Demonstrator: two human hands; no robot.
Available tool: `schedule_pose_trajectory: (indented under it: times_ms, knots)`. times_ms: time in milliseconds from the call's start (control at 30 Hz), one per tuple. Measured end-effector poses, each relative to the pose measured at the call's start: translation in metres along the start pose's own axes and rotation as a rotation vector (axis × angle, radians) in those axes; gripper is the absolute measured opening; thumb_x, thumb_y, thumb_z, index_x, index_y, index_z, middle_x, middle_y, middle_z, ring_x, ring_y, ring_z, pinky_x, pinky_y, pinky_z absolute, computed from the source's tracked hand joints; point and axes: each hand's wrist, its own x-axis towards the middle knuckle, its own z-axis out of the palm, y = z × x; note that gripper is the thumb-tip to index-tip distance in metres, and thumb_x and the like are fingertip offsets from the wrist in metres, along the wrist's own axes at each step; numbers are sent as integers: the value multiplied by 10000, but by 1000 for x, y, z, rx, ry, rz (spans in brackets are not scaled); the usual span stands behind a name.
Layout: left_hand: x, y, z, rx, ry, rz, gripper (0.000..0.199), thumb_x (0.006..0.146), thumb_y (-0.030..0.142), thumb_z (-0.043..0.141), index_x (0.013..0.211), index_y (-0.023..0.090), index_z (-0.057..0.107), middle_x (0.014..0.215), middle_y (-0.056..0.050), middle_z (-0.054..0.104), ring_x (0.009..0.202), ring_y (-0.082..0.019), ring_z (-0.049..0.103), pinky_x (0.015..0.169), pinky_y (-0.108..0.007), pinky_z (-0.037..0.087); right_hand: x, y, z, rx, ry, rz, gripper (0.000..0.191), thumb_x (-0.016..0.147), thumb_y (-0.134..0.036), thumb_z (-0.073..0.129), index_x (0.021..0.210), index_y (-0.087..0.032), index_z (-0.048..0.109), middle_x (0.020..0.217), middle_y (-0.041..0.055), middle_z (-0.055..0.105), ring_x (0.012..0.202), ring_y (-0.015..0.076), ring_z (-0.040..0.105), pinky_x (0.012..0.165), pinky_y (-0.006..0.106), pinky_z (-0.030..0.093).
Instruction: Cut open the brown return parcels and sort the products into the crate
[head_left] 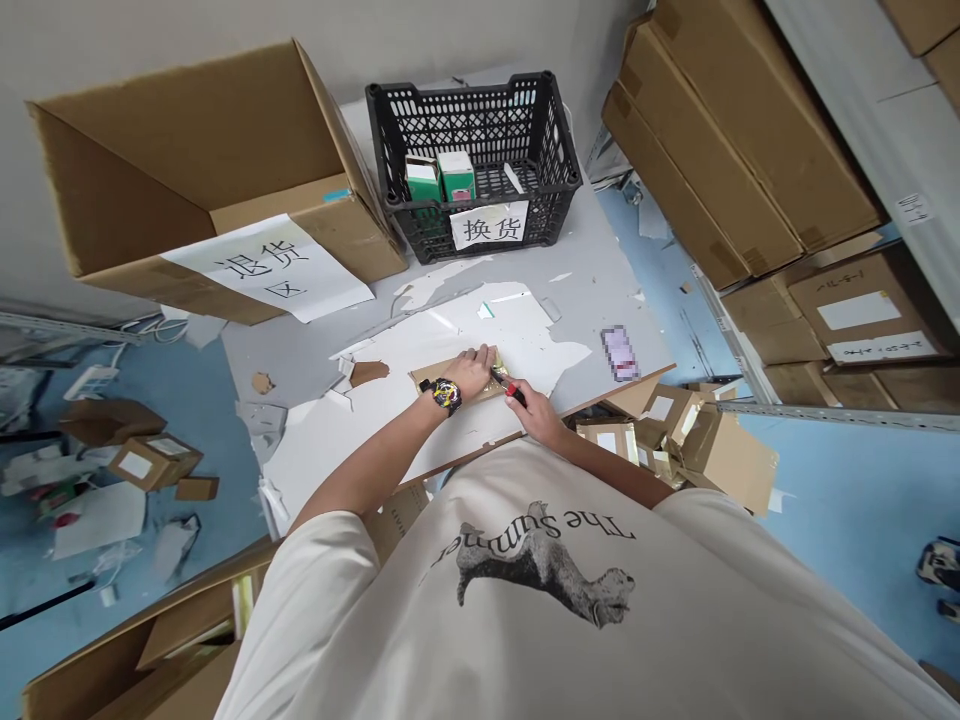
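Observation:
A small flat brown cardboard box [429, 377] with shiny tape at its right end lies on the white-covered table near my body. My left hand [472, 372], with a watch on the wrist, rests on top of this box, its fingers laid over it and holding nothing. In my right hand [534, 408] is a utility knife [515, 393] with a red and black handle. My fingers are closed around the handle, and its tip points at the taped end of the box, beside my left fingers. Whether the tip touches the tape I cannot tell.
At the back stand a large open carton [360, 235] and a black plastic crate [480, 190] with green-and-white boxes. A phone [619, 354] lies at the table's right. Torn paper covers the worktop [330, 430]. Cartons [675, 430] crowd the right edge; shelves stand beyond.

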Motion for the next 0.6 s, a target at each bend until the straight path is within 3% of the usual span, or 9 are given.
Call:
schedule_pose_trajectory:
  times_ms: [67,233,400,500,600]
  knots:
    - [-3,-2,3,-17,36,4,652,1084,89,361,1707,4,533,1612,-333,656,1299,-433,714,1101,-579,557,-1,1,2,1,21,0,394,1129,-547,529,1420,-313,654,1509,93,796,1231,345,779,1101,473,581]
    - [-11,3,15,-102,177,-32,615,1134,170,372,1700,47,582,1627,-309,672,1351,-429,691,1147,-613,539,-3,5,4,11,49,39,435,1136,-580,495,1404,-287,671,1217,82,858,1056,328,791,1013,441,595]
    - [-14,10,25,-143,267,-63,573,1153,215,433,1668,80,648,1596,-271,717,1351,-405,704,1148,-585,546,-6,5,2,5,28,35,412,1125,-576,540,1405,-309,681,1172,49,844,1055,313,773,996,426,595]
    - [-14,8,27,-154,294,-61,549,1166,238,445,1646,95,672,1583,-245,736,1344,-389,715,1146,-562,555,-3,4,-13,-76,42,23,376,1128,-543,562,1366,-293,712,1146,56,830,998,293,756,948,399,598]
    - [-14,5,28,-183,306,-50,543,1171,269,459,1639,103,678,1585,-244,736,1357,-383,717,1169,-570,564,2,4,-40,-245,40,-43,345,1128,-472,591,1359,-268,747,1311,110,811,1122,301,749,980,387,584]
